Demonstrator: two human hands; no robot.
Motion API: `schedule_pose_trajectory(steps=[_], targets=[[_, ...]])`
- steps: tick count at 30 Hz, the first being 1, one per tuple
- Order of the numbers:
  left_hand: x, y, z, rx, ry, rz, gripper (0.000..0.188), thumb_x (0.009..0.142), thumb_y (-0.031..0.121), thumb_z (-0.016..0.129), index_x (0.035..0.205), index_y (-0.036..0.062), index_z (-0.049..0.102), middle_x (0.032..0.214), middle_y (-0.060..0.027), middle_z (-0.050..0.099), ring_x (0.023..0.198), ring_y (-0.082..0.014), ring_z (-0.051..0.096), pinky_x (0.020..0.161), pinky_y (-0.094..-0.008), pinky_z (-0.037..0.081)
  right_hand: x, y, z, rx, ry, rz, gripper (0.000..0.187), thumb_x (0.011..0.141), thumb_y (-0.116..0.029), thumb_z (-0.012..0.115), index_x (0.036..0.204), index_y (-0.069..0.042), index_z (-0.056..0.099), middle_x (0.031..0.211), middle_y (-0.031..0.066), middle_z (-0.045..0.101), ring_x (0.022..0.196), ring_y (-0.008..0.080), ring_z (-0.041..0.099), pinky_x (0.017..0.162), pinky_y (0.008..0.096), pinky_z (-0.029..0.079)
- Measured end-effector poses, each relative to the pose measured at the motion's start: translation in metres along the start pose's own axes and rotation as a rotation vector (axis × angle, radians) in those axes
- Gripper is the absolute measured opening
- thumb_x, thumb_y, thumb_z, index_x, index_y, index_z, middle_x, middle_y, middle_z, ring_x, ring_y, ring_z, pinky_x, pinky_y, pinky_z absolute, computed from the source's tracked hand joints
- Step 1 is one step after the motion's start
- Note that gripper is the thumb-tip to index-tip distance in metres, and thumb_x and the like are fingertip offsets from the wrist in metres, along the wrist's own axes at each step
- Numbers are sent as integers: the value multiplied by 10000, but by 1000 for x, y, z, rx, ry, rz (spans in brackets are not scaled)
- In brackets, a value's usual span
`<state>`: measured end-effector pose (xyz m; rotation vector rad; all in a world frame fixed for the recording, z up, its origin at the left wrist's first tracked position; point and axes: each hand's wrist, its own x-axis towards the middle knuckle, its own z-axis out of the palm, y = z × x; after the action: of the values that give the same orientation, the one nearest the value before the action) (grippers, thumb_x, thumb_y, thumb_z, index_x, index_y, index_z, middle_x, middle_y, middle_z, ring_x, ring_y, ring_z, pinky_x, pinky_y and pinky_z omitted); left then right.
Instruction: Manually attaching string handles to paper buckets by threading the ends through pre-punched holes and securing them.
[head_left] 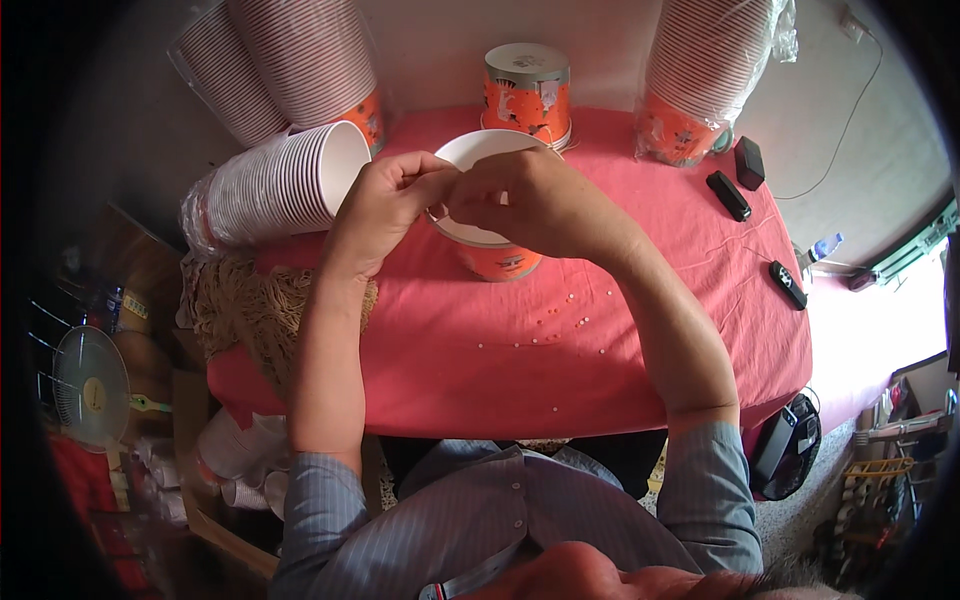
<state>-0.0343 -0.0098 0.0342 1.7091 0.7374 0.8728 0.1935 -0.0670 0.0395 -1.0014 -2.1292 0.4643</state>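
Observation:
An orange paper bucket (500, 264) with a white inside stands upright on the cloth-covered table before me. My left hand (392, 200) is at the left part of its rim, thumb and fingers pinched together. Meeting it over the bucket's mouth, my right hand (545, 203) has its fingers bent closed. Whatever lies between the two sets of fingertips is too small or hidden to name. The hands cover much of the bucket's opening.
Nested buckets (275, 185) lie wrapped at the left, near beige cords (255, 310). Taller wrapped stacks (695, 90) stand behind. An upside-down bucket (525, 95) is at the back. Small white and orange bits (548, 338) dot the pink cloth (460, 390). Black devices (728, 196) sit right.

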Motion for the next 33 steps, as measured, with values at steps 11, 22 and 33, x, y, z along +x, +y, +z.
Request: schedule_pose_trajectory(steps=[11, 22, 33], targets=[[-2, -3, -5, -75, -119, 25, 204, 1100, 142, 667, 1179, 9, 801, 957, -13, 767, 893, -89, 698, 821, -268, 553, 9, 7, 6, 514, 88, 157, 168, 1031, -100, 755, 1165, -82, 854, 929, -17, 800, 830, 68, 687, 732, 286, 590], [2, -12, -7, -90, -150, 35, 248, 1090, 204, 694, 1184, 3, 802, 969, -31, 777, 921, -106, 714, 860, -286, 567, 11, 12, 13, 410, 257, 209, 184, 1054, -145, 727, 1172, -74, 848, 906, -10, 782, 773, 49, 665, 665, 243, 559], [0, -5, -2, -67, -125, 33, 249, 1100, 206, 688, 1178, -3, 798, 950, -36, 780, 909, -111, 722, 849, -288, 578, 7, 24, 1, 85, 149, 141, 239, 943, -209, 759, 1135, -82, 823, 932, 65, 777, 870, 176, 705, 822, 357, 585]])
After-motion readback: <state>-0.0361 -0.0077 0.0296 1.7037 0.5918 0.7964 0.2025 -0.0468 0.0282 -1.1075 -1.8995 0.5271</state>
